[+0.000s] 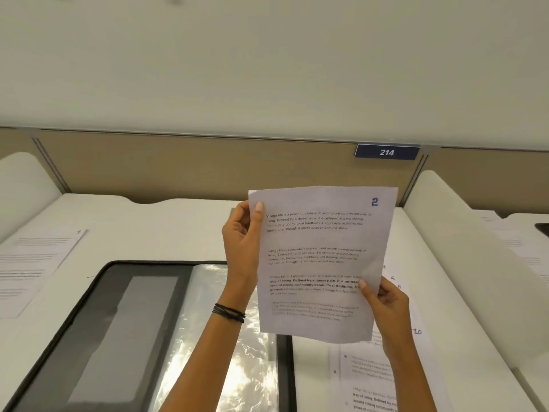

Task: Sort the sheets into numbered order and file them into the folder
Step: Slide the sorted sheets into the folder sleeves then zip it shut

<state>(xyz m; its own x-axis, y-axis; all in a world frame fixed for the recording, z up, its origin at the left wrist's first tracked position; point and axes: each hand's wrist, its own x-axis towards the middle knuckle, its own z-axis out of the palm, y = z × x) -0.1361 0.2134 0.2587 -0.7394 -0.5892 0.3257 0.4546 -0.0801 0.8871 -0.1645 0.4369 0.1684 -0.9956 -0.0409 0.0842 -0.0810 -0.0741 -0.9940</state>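
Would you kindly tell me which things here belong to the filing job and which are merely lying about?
Job:
- sheet 2, pinched by the left hand and right hand
- sheet 1 on the desk
- open folder
- numbered sheets beside it

Lying about:
- 214 sign
- papers on the next desk

A white desk (pixel 166 221) carries an open black folder (pixel 124 322) lying flat at the near left, its right half a glossy clear sleeve (pixel 208 337). Left of the folder, near its far corner, a printed sheet marked 1 (pixel 38 257) lies face up. Just right of the folder lies a fanned pile of sheets (pixel 371 382). Corner numbers 5, 6 and 10 show, and perhaps a 4, too faint to be sure.
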